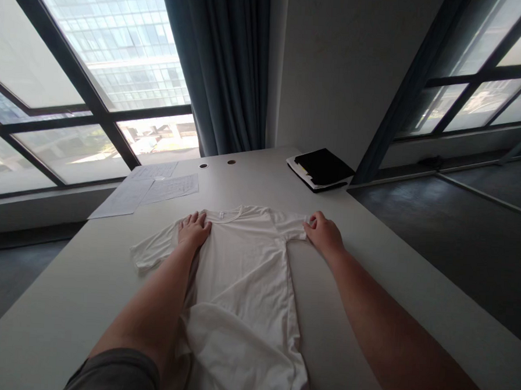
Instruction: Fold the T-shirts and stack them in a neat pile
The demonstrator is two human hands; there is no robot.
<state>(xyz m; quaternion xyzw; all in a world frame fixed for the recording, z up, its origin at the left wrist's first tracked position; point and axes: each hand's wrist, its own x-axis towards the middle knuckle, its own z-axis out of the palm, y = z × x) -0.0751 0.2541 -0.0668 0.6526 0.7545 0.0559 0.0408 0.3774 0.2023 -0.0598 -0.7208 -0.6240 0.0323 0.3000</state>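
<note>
A white T-shirt point(243, 264) lies spread on the pale table point(370, 265), collar at the far end, hem bunched near me. My left hand point(194, 229) rests flat on the shirt's left shoulder, fingers stretched out. My right hand point(324, 232) is at the end of the right sleeve, fingers curled and pinching the sleeve's edge. The left sleeve sticks out to the left, slightly crumpled.
Several printed paper sheets point(149, 188) lie at the table's far left. A black folder on white papers point(320, 169) sits at the far right corner. Two cable holes point(217, 163) are near the back edge. Dark curtain point(223, 65) and windows stand behind; dark floor on both sides.
</note>
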